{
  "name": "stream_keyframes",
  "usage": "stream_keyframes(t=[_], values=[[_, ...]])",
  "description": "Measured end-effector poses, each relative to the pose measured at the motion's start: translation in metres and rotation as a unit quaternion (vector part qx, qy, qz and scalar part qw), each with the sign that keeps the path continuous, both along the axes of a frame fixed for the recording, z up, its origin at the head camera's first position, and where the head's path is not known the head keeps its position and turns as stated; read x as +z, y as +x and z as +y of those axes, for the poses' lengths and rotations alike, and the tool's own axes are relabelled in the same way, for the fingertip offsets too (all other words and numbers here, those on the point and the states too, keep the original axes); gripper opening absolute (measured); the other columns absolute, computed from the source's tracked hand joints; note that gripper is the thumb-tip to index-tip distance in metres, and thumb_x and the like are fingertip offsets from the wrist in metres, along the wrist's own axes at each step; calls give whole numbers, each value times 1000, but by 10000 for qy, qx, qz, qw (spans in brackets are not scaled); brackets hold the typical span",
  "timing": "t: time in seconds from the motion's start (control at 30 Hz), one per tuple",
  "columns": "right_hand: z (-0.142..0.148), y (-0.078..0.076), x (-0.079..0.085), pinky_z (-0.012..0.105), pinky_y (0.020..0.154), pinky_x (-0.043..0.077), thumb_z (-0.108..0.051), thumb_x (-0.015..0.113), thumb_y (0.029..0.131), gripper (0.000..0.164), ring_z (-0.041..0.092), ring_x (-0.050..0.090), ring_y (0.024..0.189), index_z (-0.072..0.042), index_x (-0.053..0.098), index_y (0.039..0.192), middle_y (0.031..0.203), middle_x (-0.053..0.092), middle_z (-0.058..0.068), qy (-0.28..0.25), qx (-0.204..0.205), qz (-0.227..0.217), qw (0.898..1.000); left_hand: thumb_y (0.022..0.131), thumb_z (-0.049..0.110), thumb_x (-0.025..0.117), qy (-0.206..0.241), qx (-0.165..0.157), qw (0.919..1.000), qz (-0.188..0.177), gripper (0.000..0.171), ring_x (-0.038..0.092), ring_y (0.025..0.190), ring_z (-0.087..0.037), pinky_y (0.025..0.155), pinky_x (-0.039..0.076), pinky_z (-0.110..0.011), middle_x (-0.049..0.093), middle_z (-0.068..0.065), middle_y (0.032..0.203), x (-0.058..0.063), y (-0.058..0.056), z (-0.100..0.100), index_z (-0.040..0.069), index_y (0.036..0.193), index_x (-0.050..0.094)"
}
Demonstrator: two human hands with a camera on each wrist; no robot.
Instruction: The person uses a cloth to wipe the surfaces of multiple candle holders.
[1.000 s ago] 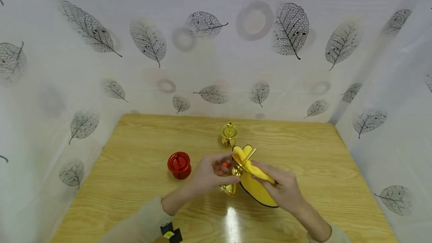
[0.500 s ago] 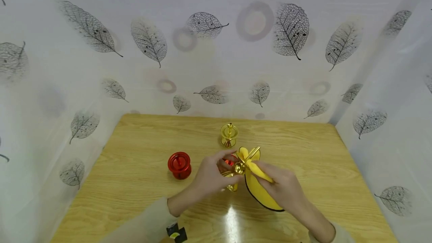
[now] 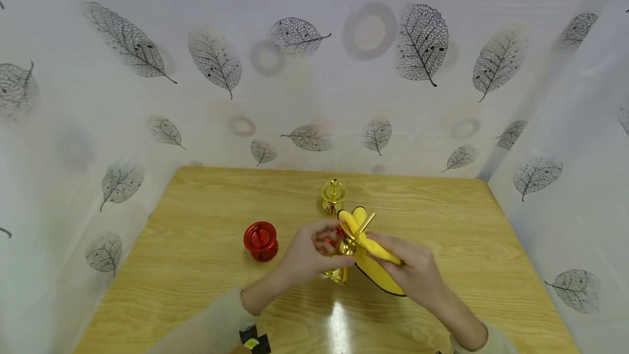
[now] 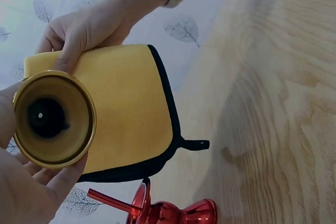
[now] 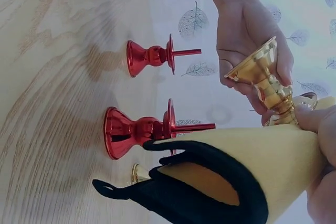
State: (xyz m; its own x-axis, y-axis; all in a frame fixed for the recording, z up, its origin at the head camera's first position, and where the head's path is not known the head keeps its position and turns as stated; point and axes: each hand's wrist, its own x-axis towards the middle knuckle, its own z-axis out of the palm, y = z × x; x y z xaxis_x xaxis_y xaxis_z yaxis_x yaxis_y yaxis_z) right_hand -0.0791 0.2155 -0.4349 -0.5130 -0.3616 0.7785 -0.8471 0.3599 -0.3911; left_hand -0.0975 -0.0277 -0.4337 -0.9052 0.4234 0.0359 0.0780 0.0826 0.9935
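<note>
A shiny gold candle holder (image 3: 347, 248) is held tilted above the table by my left hand (image 3: 306, 253), its fingers and thumb around the stem. Its spike points up and to the right in the head view, and the left wrist view looks into its hollow base (image 4: 77, 109). My right hand (image 3: 417, 273) pinches a yellow cloth (image 3: 377, 276) with black edging against the holder's dish and spike. Part of the cloth hangs down below the hand, and a black hanging loop (image 5: 111, 189) shows at one corner.
Upright on the wooden table (image 3: 206, 201) stand a red candle holder (image 3: 261, 240) on the left and a gold one (image 3: 333, 196) at the back. A second red holder (image 5: 139, 132) stands behind my left hand, mostly hidden in the head view. Leaf-patterned curtains surround the table.
The cloth and gold candle holder shifted slightly right, then the cloth swung back left. My left hand ends a little further right. Both hands keep their hold; the standing holders have not moved.
</note>
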Motion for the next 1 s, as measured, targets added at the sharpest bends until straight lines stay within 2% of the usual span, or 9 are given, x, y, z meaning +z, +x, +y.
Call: stream_keyframes(t=[0.23, 0.33, 0.43, 0.5, 0.6, 0.67, 0.73, 0.83, 1.0], values=[[-3, 6, 3, 16, 88, 60, -24, 75, 97, 31, 29, 81, 95, -1, 79, 117, 106, 81, 19, 336, -229, -414, 9983, 78, 11, 94, -570, 421, 9922, 1030, 75, 70, 81, -8, 74, 61, -21, 78, -9, 108, -3, 6, 4, 6, 146, 62], [-7, 9, 8, 16, 84, 60, -31, 70, 98, 34, 30, 81, 90, -2, 80, 114, 103, 82, 16, 519, -364, -544, 9965, 76, 8, 94, -961, 605, 9799, 1640, 74, 75, 84, -14, 75, 62, -20, 80, -8, 106, -5, 9, 4, 4, 143, 63], [-12, 11, 13, 18, 80, 62, -35, 65, 100, 38, 29, 82, 86, -2, 80, 112, 100, 83, 14, 796, -522, -422, 9946, 74, 8, 94, -1419, 810, 9604, 2257, 72, 78, 86, -19, 76, 62, -20, 81, -8, 105, -5, 11, 3, 4, 140, 65], [-15, 12, 15, 21, 77, 63, -23, 78, 94, 28, 30, 82, 84, -1, 80, 111, 99, 83, 15, 934, -581, -230, 9937, 74, 8, 94, -1557, 888, 9537, 2417, 71, 78, 87, -19, 77, 63, -20, 80, -8, 106, -6, 12, 3, 5, 139, 66], [-15, 12, 17, 25, 74, 64, 0, 89, 79, 33, 32, 81, 82, 1, 79, 111, 98, 82, 17, 1029, -638, 84, 9926, 75, 10, 94, -1508, 931, 9586, 2229, 70, 77, 88, -17, 77, 62, -20, 79, -4, 106, -5, 11, 3, 10, 139, 66], [-14, 10, 16, 26, 72, 64, 0, 84, 85, 27, 32, 81, 80, 1, 79, 111, 97, 82, 17, 992, -655, 210, 9927, 76, 11, 94, -1370, 929, 9658, 1995, 70, 75, 89, -16, 78, 61, -21, 79, -3, 108, -4, 10, 3, 14, 140, 65], [-12, 9, 14, 26, 72, 64, -13, 73, 99, 18, 31, 81, 78, 1, 79, 110, 96, 82, 17, 933, -648, 373, 9928, 76, 10, 94, -1163, 863, 9730, 1799, 71, 76, 90, -17, 81, 62, -24, 79, -3, 109, -3, 8, 2, 15, 141, 64], [-9, 3, 8, 25, 78, 64, -30, 55, 109, 38, 27, 81, 81, 0, 79, 112, 98, 82, 16, 702, -390, 749, 9940, 77, 11, 94, -676, 556, 9876, 1301, 74, 75, 92, -15, 83, 63, -27, 79, -8, 115, -3, 7, -1, 16, 144, 61], [-2, -7, -6, 22, 92, 61, -21, 66, 105, 29, 20, 81, 98, 3, 78, 115, 107, 82, 17, 236, 171, 1256, 9917, 80, 9, 92, 100, -57, 9996, 261, 72, 72, 88, -5, 85, 62, -23, 77, -20, 115, -3, 3, -6, 7, 144, 59]])
